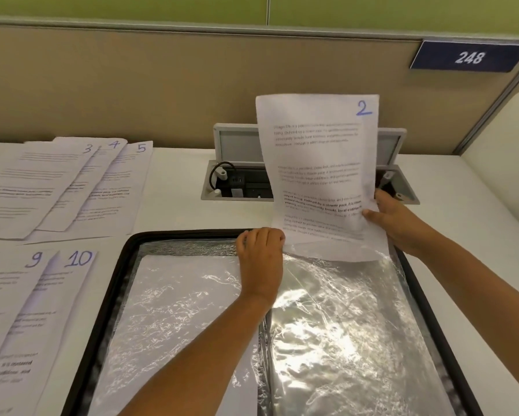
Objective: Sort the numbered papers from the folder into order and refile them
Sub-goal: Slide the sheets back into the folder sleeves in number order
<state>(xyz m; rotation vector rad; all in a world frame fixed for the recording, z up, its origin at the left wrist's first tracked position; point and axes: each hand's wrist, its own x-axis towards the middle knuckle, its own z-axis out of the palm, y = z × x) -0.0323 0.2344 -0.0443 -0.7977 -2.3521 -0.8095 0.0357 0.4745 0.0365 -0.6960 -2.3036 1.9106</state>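
Your right hand grips the sheet marked 2 at its lower right edge, thumb curled over the printed face, fingers behind it. The sheet stands nearly upright above the far edge of the open folder, its bottom edge dipping into the mouth of the right-hand plastic sleeve; it rises up and to the left of that hand. Your left hand sits at the folder's top centre, just left of the sheet's lower left corner, fingers curled down on the top edge of the sleeve there; whether it actually pinches the plastic you cannot tell from this view. The left-hand sleeve shows a white sheet inside. On the desk, well left of both hands, sheets 3, 4 and 5 lie fanned and overlapping; nearer you, sheets 9 and 10 overlap beside the folder's left edge. Behind sheet 2, an open cable box is set into the desk, and a plate reading 248 hangs on the partition.
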